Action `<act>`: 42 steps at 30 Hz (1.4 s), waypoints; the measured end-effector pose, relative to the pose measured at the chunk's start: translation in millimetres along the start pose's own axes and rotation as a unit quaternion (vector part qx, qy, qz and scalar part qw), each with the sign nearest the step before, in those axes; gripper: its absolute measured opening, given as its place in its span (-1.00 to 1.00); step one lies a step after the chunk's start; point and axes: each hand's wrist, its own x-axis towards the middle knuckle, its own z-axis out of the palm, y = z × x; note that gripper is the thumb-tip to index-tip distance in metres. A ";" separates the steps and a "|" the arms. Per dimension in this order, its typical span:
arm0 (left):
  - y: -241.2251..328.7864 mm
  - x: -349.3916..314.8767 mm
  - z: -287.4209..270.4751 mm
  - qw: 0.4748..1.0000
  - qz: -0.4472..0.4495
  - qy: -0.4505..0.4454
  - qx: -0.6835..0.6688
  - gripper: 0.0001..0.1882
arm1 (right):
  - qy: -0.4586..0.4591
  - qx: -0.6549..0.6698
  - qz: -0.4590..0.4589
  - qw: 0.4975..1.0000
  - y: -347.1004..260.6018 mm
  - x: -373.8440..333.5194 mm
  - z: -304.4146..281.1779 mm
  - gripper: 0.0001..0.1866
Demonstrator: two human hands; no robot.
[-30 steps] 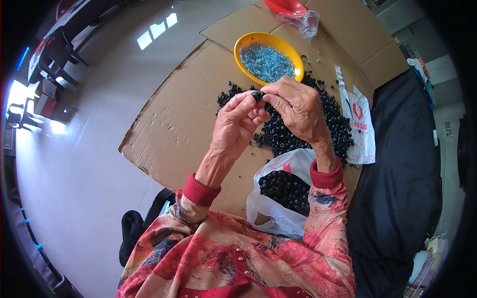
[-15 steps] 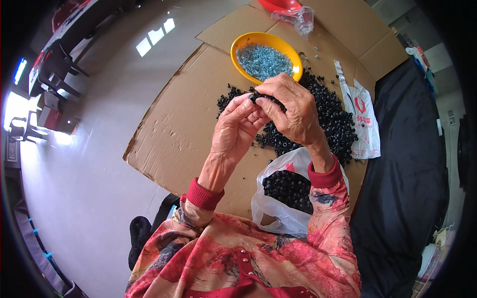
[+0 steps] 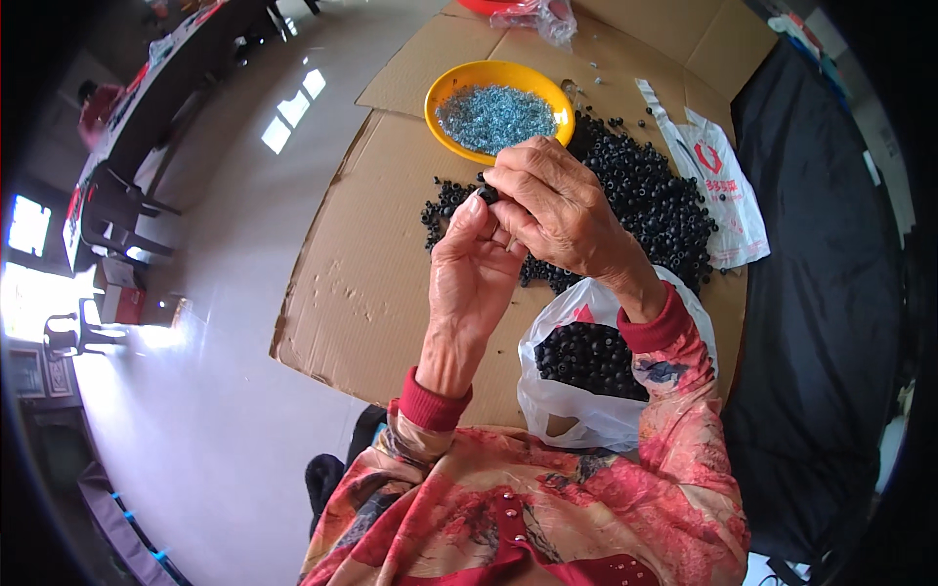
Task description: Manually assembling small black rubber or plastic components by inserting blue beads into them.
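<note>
Fingertips: left hand [image 3: 476,269] and right hand [image 3: 555,210] pinch one small black part [image 3: 488,194] together.
Part axis: too small to tell.
Below: black pieces heap [image 3: 650,205] on cardboard [image 3: 366,273].
Beyond: yellow bowl [image 3: 442,90], white bag [image 3: 567,405].

Flattened brown cardboard sheet [image 3: 371,264] lay on the pale glossy floor [image 3: 195,410]. A yellow bowl [image 3: 446,90] of small blue-grey metal bits sat near its far edge. A red dish [image 3: 489,5] and a crumpled clear plastic bag [image 3: 542,18] lay beyond the bowl. A flat white printed bag [image 3: 723,186] rested at the right of the cardboard, beside a dark cloth [image 3: 821,293]. An open white plastic bag [image 3: 576,410] of black pieces sat at the near edge. Dark chairs [image 3: 127,210] stood far left.
</note>
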 end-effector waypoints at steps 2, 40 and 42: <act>1.0 3.2 4.2 1.000 -0.001 0.015 -0.003 -0.78 | 0.010 -0.004 -0.003 1.000 3.2 1.2 0.1 -0.69; 13.4 -42.8 -31.7 0.877 -0.011 0.150 0.457 -0.76 | -0.342 0.102 0.183 0.916 -3.3 -120.8 -80.7 -0.64; 1.1 -53.6 -29.7 0.855 -0.035 0.121 0.503 -0.71 | -0.293 0.063 0.177 0.937 7.3 -122.7 -69.8 -0.62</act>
